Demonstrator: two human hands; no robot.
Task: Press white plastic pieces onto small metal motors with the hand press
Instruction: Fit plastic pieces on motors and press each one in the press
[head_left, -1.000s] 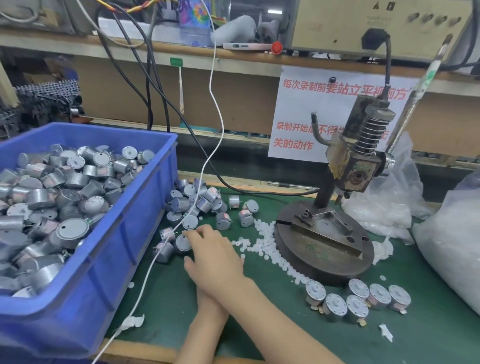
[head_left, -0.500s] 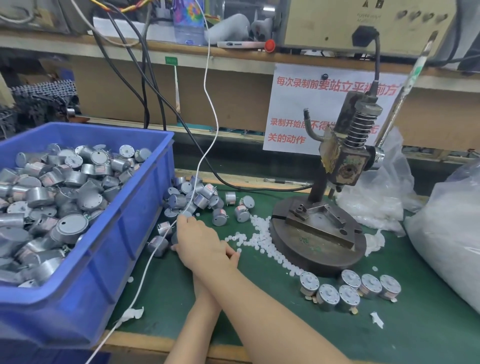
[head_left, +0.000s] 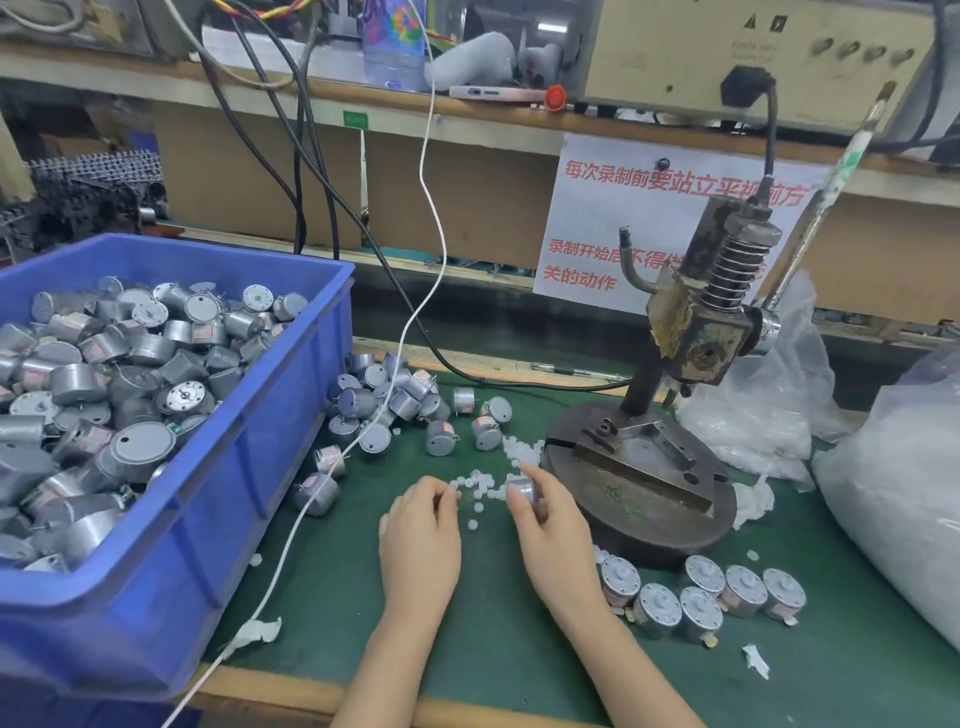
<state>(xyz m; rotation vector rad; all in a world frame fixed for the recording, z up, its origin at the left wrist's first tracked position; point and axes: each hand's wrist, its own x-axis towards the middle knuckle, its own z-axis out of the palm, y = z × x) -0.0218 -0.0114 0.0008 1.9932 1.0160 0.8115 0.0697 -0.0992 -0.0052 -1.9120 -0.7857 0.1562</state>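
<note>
— Green tabletop (head_left: 493, 649): where is the silver cylindrical motor (head_left: 522, 488) being held?
— It is being pinched in the right grip (head_left: 550, 540); white plastic pieces (head_left: 480, 486) are lying just left, at the left grip (head_left: 421, 530), closure unclear.

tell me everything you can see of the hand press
Worn, rusty dark metal hand press: round base on the green mat with a rectangular fixture plate, empty; rear column; blocky head topped by a coil spring; long lever angled up-right. The right hand, gripping a motor, is beside the base's left edge.
</note>
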